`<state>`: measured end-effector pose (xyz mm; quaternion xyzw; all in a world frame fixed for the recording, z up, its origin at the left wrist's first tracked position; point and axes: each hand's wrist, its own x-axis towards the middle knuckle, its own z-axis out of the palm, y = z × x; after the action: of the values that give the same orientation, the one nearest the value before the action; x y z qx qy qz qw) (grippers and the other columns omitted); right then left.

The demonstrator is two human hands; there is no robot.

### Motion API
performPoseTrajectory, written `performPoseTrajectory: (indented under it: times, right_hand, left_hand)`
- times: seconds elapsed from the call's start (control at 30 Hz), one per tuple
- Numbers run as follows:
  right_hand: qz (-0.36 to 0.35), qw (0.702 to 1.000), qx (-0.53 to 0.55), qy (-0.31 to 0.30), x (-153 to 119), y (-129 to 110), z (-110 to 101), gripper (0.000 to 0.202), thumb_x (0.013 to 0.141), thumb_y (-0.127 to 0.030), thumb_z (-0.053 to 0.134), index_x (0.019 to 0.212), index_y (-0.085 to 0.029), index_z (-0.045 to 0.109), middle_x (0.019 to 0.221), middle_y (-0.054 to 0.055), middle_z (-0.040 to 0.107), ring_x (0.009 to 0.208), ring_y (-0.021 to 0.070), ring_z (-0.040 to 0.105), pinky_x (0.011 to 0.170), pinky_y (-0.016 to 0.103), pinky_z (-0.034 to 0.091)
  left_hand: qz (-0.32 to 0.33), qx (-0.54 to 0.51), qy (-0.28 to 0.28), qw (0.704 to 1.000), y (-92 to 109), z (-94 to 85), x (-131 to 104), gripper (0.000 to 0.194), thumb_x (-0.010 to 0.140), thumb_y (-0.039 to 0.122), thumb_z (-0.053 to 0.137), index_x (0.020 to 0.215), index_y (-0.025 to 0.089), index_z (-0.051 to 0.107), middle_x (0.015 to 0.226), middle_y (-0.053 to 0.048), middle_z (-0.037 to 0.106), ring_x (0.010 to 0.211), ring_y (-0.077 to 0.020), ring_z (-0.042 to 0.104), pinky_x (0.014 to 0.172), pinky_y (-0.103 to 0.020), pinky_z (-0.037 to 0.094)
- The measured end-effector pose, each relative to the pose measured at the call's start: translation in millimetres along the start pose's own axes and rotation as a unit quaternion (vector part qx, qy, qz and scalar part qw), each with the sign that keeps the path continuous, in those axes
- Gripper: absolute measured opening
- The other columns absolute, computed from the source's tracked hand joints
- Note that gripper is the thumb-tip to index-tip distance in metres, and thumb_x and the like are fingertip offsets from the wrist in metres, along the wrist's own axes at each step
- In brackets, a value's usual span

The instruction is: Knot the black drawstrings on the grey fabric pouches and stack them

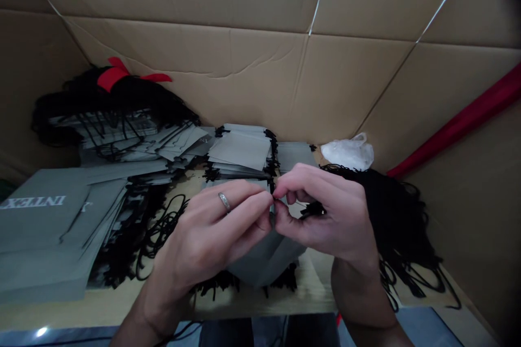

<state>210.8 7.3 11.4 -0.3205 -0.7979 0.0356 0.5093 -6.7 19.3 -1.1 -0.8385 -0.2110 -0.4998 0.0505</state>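
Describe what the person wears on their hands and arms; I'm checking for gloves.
No gloves: both the left hand and the right hand are bare. A plain silver ring sits on a left finger. No sleeves show on either forearm.

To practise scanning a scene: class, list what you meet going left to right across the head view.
Grey INTEX bags → red ribbon → left hand → right hand → white plastic wad → black cord bundle → red strip.

1 head-worn view, forward and down, close over the table, toward cardboard walls.
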Motion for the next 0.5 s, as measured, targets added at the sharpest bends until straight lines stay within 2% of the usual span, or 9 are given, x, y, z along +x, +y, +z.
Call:
performPoseTrajectory:
  times: [0.13, 0.23, 0.3, 0.5]
  right_hand:
    - [0.033, 0.998, 0.053, 0.005, 0, 0, -1, 0.025, 0.080, -0.003, 0.068, 0.093, -0.025, 0.069, 0.081, -0.004, 0.070, 0.066, 0.0111, 0.061, 0.056, 0.025, 0.049]
    - [0.045, 0.995, 0.088, 0.025, 0, -1, 0, 0.025, 0.077, -0.002, 0.068, 0.088, -0.025, 0.069, 0.080, -0.005, 0.071, 0.063, 0.0103, 0.060, 0.057, 0.026, 0.049]
    - [0.056, 0.996, 0.067, 0.033, 1, -1, 1, 0.025, 0.077, -0.002, 0.069, 0.088, -0.024, 0.070, 0.081, -0.005, 0.071, 0.065, 0.0103, 0.061, 0.061, 0.026, 0.050]
    - [0.137, 0.987, -0.085, 0.019, 6, 3, -5, 0.020, 0.084, -0.002, 0.067, 0.089, -0.021, 0.070, 0.080, -0.004, 0.069, 0.067, 0.0111, 0.059, 0.066, 0.027, 0.048]
  left_hand:
    - [0.000, -0.050, 0.024, 0.998, -4, -0.9, 3, 0.028, 0.090, 0.005, 0.082, 0.109, 0.023, 0.075, 0.099, -0.001, 0.085, 0.080, -0.0140, 0.082, 0.077, -0.022, 0.069]
    - [-0.045, -0.108, 0.019, 0.993, -1, -0.2, 7, 0.028, 0.088, 0.003, 0.079, 0.103, 0.026, 0.073, 0.094, 0.003, 0.083, 0.077, -0.0119, 0.080, 0.072, -0.021, 0.068]
    - [-0.071, -0.122, 0.013, 0.990, 0, 2.4, 10, 0.027, 0.087, 0.003, 0.078, 0.101, 0.026, 0.072, 0.090, 0.004, 0.081, 0.075, -0.0112, 0.078, 0.071, -0.022, 0.065]
    - [-0.135, 0.005, 0.045, 0.990, -14, 10.4, 18, 0.020, 0.091, 0.006, 0.070, 0.099, 0.024, 0.073, 0.087, 0.002, 0.077, 0.073, -0.0144, 0.071, 0.074, -0.030, 0.059]
